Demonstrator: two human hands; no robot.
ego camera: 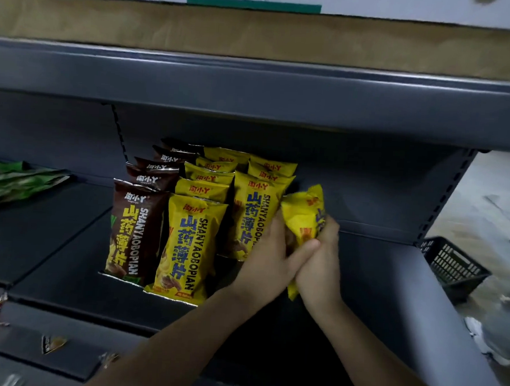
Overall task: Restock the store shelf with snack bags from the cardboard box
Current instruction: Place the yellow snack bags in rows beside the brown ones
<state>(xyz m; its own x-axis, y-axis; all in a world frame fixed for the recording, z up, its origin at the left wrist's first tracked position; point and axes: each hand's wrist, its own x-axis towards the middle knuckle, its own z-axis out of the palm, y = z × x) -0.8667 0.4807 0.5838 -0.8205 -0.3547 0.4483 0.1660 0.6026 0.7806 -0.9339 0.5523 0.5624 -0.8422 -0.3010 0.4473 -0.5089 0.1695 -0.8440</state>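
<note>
Both forearms are reaching in from the lower edge toward the dark grey shelf [376,289]. Left hand [269,261] and right hand [321,262] are gripping one yellow snack bag [304,215] together, fingers curled round its lower half, crumpling it. That bag is tilting just right of the third row, above the shelf deck. Two rows of yellow bags [189,245] and one row of brown bags [135,230] are standing upright beside it. Green packets [15,182] are lying flat on the neighbouring bay at left. At far right, a black plastic basket [455,263] is sitting beyond the upright.
</note>
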